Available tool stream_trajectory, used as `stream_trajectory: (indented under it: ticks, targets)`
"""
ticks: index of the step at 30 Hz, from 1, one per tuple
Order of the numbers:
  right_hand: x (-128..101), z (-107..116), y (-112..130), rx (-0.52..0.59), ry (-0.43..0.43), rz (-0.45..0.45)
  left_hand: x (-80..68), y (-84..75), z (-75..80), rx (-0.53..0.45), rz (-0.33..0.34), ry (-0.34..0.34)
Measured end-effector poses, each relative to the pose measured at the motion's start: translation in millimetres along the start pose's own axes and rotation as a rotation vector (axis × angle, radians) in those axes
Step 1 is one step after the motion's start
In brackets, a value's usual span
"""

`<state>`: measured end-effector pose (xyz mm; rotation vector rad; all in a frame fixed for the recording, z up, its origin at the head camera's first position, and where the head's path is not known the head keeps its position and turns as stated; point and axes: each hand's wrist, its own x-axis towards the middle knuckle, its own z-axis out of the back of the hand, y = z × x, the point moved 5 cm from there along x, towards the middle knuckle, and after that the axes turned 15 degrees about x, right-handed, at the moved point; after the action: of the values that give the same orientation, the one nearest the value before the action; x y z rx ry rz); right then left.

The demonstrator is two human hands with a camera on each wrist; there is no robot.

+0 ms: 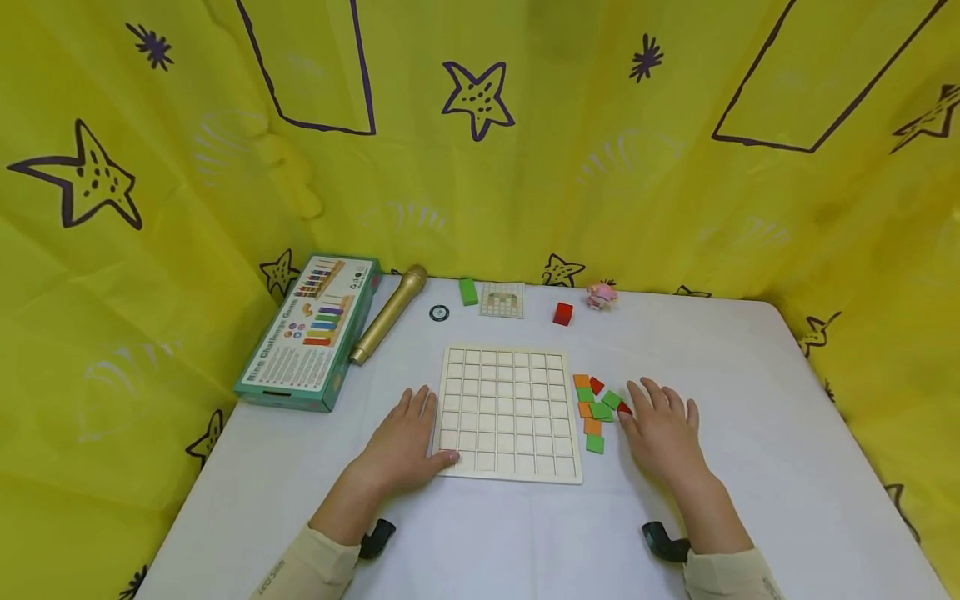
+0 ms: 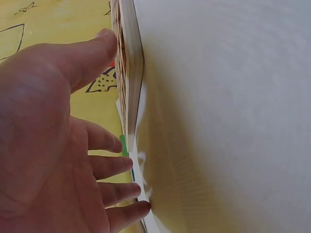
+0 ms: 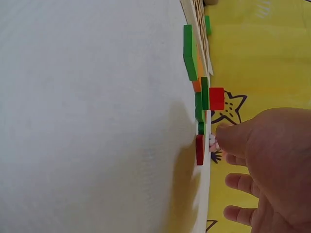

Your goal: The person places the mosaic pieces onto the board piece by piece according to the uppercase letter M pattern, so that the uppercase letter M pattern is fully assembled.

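Observation:
A pale wooden board point(image 1: 506, 408) with a grid of square recesses lies flat on the white table. My left hand point(image 1: 401, 442) is at its left edge, fingers extended along the side and thumb over the near left corner. In the left wrist view the thumb reaches to the board's edge point(image 2: 135, 73). Right of the board lie several small flat orange point(image 1: 592, 427), green point(image 1: 595, 444) and red pieces point(image 1: 597, 385), some overlapping. My right hand point(image 1: 663, 429) is just right of them, fingers relaxed and spread, thumb close to a red piece point(image 3: 199, 150). It holds nothing.
Behind the board are a small pattern card point(image 1: 502, 300), a green block point(image 1: 468, 292), a round black-and-white disc point(image 1: 439, 312), a red cube point(image 1: 563, 313) and a pink figurine point(image 1: 602, 295). A gold microphone point(image 1: 390, 315) and a ring game box point(image 1: 311, 333) lie at left. Yellow curtain surrounds the table.

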<state>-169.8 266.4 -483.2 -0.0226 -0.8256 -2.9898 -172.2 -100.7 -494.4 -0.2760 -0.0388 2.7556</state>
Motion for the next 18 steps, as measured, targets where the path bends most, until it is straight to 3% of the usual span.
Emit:
stream_trajectory:
  ticks: [18]
  targets:
    - [3.5, -3.2, -1.4, -0.018, -0.001, -0.007, -2.2, -2.7, -1.0, 0.001, -0.014, 0.027]
